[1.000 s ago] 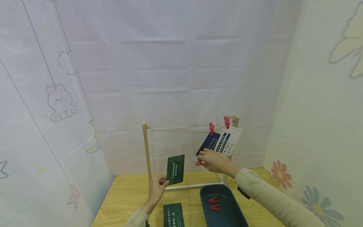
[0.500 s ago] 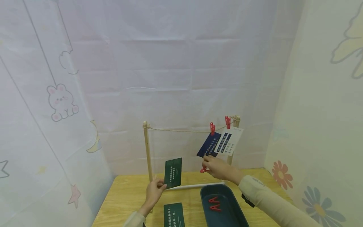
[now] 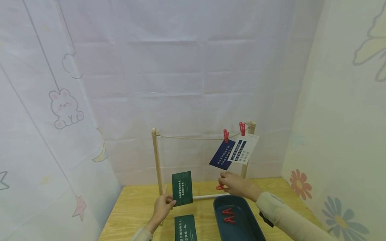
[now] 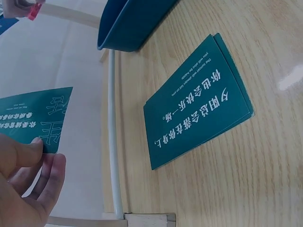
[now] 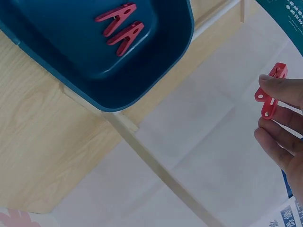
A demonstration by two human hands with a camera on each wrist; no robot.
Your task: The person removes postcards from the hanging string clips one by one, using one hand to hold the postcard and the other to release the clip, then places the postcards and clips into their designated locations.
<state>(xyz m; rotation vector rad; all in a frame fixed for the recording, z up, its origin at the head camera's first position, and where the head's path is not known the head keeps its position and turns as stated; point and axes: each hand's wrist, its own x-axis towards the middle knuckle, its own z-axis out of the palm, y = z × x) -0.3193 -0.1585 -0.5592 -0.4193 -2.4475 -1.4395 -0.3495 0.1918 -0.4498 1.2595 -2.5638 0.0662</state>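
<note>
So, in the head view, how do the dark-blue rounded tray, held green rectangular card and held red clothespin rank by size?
1. Dark-blue rounded tray, though cut off below
2. Green rectangular card in the left hand
3. Red clothespin in the right hand

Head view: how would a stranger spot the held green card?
Find the frame on the table. By its left post, the left hand pinches a green card. Unlike the green cards lying on the table, it is held up.

The right grip (image 3: 237, 184) partly hides its clip (image 5: 268, 108) — the head view crops the tray (image 3: 242, 231).
</note>
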